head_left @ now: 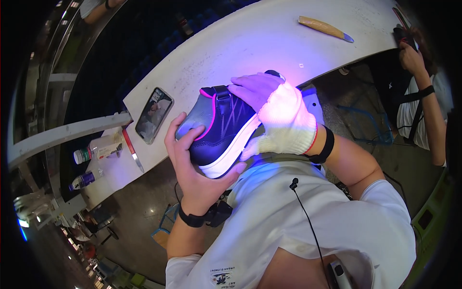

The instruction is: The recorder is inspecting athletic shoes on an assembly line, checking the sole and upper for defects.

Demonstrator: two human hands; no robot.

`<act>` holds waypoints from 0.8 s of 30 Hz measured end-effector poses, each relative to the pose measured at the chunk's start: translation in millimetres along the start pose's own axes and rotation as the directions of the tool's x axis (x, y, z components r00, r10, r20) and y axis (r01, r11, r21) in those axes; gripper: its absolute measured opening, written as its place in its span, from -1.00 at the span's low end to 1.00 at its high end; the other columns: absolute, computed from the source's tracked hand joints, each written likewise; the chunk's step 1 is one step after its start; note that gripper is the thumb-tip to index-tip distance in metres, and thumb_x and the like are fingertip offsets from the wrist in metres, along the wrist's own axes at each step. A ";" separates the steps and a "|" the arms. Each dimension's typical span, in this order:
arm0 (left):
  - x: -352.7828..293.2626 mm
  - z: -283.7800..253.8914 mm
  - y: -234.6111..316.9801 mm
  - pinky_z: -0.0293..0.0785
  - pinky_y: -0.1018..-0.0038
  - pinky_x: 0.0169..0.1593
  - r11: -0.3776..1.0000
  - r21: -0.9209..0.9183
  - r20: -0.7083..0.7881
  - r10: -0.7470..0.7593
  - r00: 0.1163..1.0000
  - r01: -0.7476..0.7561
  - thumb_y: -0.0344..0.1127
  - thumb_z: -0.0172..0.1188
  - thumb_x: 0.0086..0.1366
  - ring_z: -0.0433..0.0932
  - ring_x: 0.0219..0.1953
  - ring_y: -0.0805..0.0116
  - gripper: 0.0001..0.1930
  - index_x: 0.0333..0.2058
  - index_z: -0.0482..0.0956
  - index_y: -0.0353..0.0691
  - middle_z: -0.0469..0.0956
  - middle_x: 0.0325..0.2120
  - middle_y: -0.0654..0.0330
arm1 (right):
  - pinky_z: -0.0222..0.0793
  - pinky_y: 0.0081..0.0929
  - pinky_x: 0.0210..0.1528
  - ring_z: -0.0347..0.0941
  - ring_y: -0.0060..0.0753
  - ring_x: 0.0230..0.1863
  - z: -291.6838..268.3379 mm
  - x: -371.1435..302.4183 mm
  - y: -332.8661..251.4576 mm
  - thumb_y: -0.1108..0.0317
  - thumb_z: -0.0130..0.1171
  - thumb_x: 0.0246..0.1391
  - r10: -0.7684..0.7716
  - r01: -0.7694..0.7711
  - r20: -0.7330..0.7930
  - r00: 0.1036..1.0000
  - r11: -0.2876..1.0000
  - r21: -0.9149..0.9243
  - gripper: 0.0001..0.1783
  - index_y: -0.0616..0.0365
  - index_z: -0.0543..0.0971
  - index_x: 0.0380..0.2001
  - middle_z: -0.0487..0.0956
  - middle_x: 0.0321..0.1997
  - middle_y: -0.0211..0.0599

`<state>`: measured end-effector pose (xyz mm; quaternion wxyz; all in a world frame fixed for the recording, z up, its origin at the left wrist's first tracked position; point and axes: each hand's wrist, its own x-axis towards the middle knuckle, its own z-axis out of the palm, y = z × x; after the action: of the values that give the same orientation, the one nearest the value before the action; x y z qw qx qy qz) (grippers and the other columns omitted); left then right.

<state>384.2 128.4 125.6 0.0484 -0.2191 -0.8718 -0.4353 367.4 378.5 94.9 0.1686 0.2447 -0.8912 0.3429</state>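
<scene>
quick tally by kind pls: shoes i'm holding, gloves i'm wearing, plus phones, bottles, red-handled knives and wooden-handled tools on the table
Shoe: 1
White glove: 1
Phone: 1
Bottles: 2
Red-handled knife: 1
Wooden-handled tool: 1
Total: 7

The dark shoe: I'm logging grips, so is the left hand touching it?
Touching: the head view shows the left hand gripping the shoe at its heel end, with no gap between.
</scene>
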 end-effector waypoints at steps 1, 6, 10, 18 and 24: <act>-0.8 2.5 1.2 0.35 0.11 0.35 0.998 0.034 -0.027 0.045 0.999 -0.044 -0.17 0.75 -0.22 0.34 0.38 -0.15 -0.08 0.17 0.49 -0.22 0.24 0.36 -0.28 | 0.45 0.04 0.24 0.59 0.19 0.17 0.5 0.1 -1.1 -0.43 0.50 -0.33 0.017 -0.016 0.030 0.999 1.000 -0.022 0.20 0.30 0.56 0.24 0.65 0.17 0.09; -1.2 5.2 -0.8 0.44 0.15 0.27 0.989 0.104 -0.081 0.112 0.990 -0.103 -0.22 0.74 -0.21 0.43 0.30 -0.12 -0.17 0.09 0.56 -0.25 0.27 0.33 -0.29 | 0.44 0.06 0.25 0.56 0.17 0.23 3.6 -4.3 -7.2 -0.39 0.54 -0.39 0.044 -0.043 -0.017 0.999 0.999 0.015 0.18 0.28 0.59 0.21 0.62 0.22 0.08; 8.3 -3.0 -8.3 0.51 0.17 0.20 0.987 0.059 -0.028 0.152 0.988 -0.150 -0.18 0.74 -0.20 0.48 0.24 -0.07 -0.18 0.09 0.58 -0.22 0.28 0.32 -0.24 | 0.41 0.05 0.32 0.52 0.19 0.27 -5.6 -3.1 -4.3 -0.29 0.59 -0.35 0.082 -0.083 0.020 0.996 0.996 0.022 0.15 0.27 0.54 0.25 0.59 0.24 0.09; 26.2 -9.7 15.8 0.67 0.18 0.09 0.936 -0.114 0.022 0.336 0.941 -0.332 -0.11 0.71 -0.07 0.57 0.19 -0.20 -0.18 0.19 0.56 -0.07 0.33 0.33 -0.19 | 0.59 -0.03 0.08 0.65 0.23 -0.01 -9.2 -11.7 69.9 0.24 0.47 -0.10 -0.243 0.244 0.022 0.970 0.967 -0.068 -0.18 0.30 0.43 0.24 0.65 0.02 0.12; 39.0 8.0 -20.0 0.60 0.16 0.23 0.840 -0.245 -0.399 0.367 0.840 -0.484 -0.35 0.64 0.08 0.55 0.24 -0.11 -0.04 0.42 0.31 -0.13 0.31 0.34 -0.25 | 0.40 -0.10 0.33 0.54 -0.11 0.21 -155.8 51.2 92.5 -0.07 0.20 0.30 -0.185 0.166 -0.479 0.858 0.983 -0.083 -0.31 0.24 0.49 0.28 0.60 0.20 -0.02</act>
<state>341.6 137.4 116.6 0.2552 -0.3374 -0.6910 -0.5862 294.9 529.7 180.3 0.4217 0.2278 -0.8010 0.3589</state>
